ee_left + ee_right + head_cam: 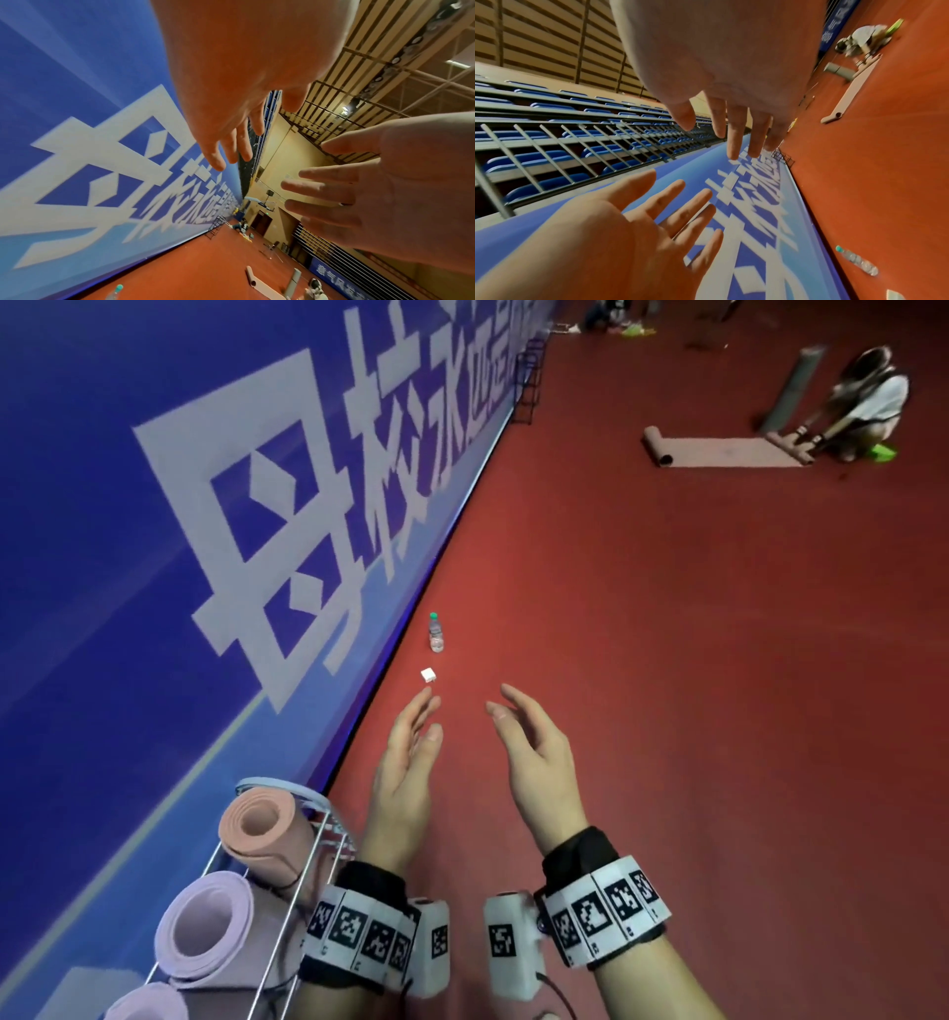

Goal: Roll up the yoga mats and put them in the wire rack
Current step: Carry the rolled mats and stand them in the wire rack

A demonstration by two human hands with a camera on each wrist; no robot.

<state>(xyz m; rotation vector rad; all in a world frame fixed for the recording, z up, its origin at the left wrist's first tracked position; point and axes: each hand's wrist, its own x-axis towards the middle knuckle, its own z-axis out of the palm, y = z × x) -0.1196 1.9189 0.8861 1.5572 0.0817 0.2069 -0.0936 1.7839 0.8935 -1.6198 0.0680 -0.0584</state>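
A wire rack (pixel 272 782) stands at the lower left against the blue wall. It holds a rolled pink mat (pixel 257 829) and two rolled lilac mats (pixel 205 927), the lowest one (pixel 149 1004) cut off by the frame edge. My left hand (pixel 418 731) and right hand (pixel 518 721) are raised over the red floor just right of the rack, palms facing each other, fingers straight and holding nothing. The left wrist view shows the left hand (pixel 231 101) with the right hand (pixel 385 192) opposite. The right wrist view shows the right hand (pixel 731 91) above the left hand (pixel 628 223).
A water bottle (pixel 435 633) and a small white cube (pixel 428 674) sit on the floor by the wall ahead. Far right, another person (pixel 868 403) crouches at a partly rolled pink mat (pixel 719 451) beside an upright grey roll (pixel 793 387). A black rack (pixel 529 385) stands further along the wall.
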